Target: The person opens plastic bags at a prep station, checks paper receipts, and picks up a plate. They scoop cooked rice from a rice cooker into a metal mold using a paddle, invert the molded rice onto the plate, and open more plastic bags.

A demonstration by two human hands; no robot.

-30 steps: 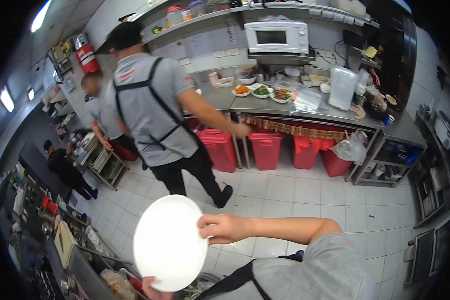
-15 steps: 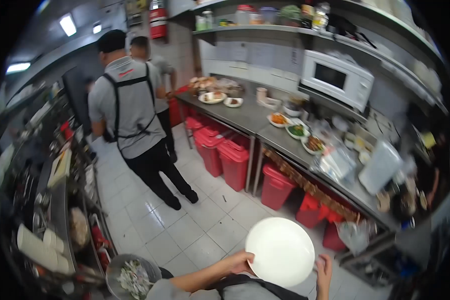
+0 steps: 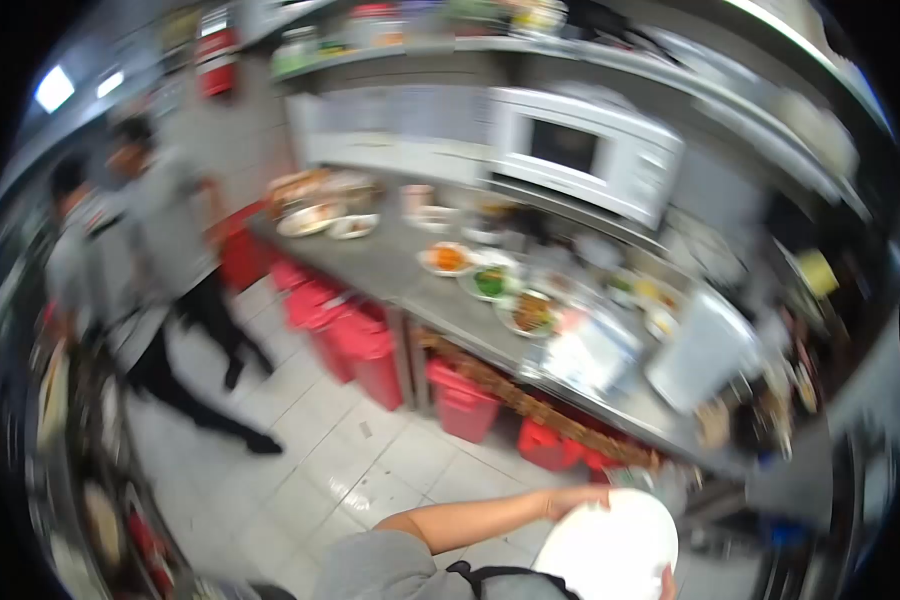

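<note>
Head view: gripping a plain, bright-white, rounded plate [image 3: 610,550], cropped below, with bare left hand [image 3: 576,498] on upper rim, bare right hand [image 3: 668,582] on right rim.

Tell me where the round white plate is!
The plate is low in the head view, right of centre, between the bare left hand and right hand.

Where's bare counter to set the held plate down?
For the white plate, widest bare patch: the counter between the small dish and orange food. A narrower strip looks free along the edge before the green food. Crowded: right end, with plastic bags; also behind the green food.
</note>
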